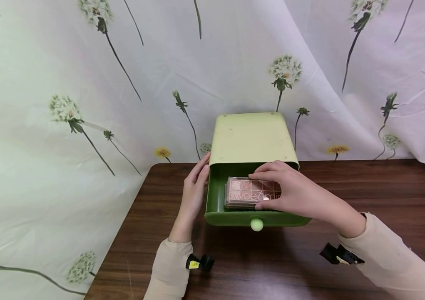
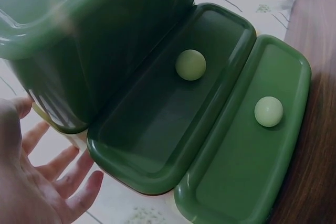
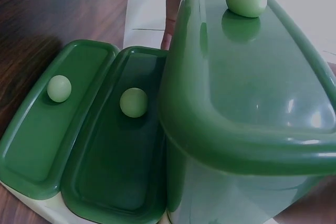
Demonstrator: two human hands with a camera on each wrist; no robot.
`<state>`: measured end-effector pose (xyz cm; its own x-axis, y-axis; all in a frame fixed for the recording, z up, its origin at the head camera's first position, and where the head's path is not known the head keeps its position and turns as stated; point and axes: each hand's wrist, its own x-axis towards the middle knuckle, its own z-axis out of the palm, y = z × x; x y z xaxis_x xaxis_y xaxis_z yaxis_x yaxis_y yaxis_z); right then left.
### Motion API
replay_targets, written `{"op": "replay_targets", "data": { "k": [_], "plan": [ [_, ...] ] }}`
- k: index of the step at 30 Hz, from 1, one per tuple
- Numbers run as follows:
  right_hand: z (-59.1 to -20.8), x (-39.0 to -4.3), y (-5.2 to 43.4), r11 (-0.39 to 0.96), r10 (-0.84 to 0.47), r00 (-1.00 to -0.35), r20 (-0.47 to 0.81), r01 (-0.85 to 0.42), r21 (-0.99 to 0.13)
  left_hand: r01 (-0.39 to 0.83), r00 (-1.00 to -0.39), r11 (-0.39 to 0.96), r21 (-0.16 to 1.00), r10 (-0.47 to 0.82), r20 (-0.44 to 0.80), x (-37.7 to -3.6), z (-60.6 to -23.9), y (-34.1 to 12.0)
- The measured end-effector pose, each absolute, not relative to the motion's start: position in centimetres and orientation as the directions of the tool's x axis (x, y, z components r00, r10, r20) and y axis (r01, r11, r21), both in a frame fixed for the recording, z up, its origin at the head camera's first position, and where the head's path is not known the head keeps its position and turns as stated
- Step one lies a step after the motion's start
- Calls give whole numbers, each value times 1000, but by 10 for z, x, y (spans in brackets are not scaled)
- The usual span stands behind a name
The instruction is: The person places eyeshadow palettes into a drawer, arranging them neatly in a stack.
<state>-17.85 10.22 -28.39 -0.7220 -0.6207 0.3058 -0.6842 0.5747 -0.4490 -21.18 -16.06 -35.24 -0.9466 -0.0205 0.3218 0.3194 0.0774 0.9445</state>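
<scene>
A person is working at a small green drawer cabinet standing at the far edge of a dark wood table, w/ a dandelion-print curtain hanging right behind it. The top drawer is sticking out toward the near side, its pale green ball knob facing the person. The right hand is reaching into that drawer from the right and gripping an eyeshadow palette — thumb pressing on the near edge, fingers curling over the far edge. The palette is lying flat inside the drawer, pinkish shades and white lettering showing thru its clear lid, sitting approx. mid-drawer, near the front wall. The left hand is resting flat against the cabinet's left side, fingers straight & relaxed, gripping nothing; the left wrist view is showing its palm spread beside the cabinet wall. Both wrist views are looking up from below: two lower drawers are sitting closed, each w/ its own ball knob, and the open top drawer is jutting out past them. Cream sleeves are covering both forearms, w/ black clip-on devices near the wrists, the left one carrying a yellow tag.
</scene>
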Motion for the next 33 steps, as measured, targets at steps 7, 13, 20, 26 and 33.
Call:
{"op": "replay_targets", "data": {
  "k": [7, 13, 20, 26, 33],
  "plan": [
    [-282, -177, 104, 571, -625, -723, 293, -680, -460, 323, -945, 78, 943, -25, 326, -212, -354, -162],
    [-281, -162, 113, 571, -532, -755, 383, -654, -497, 323, -945, 74, 944, -25, 325, -212, -354, -161],
    [-289, -130, 115, 491, -418, -600, 682, -781, -386, 324, -945, 69, 943, -22, 326, -213, -353, -161],
    [-297, -104, 108, 376, -362, -427, 829, -880, -290, 321, -946, 64, 945, -20, 323, -212, -353, -162],
    [-307, -84, 100, 236, -367, -351, 861, -931, -278, 324, -945, 54, 944, -18, 325, -212, -353, -162]
  ]
}}
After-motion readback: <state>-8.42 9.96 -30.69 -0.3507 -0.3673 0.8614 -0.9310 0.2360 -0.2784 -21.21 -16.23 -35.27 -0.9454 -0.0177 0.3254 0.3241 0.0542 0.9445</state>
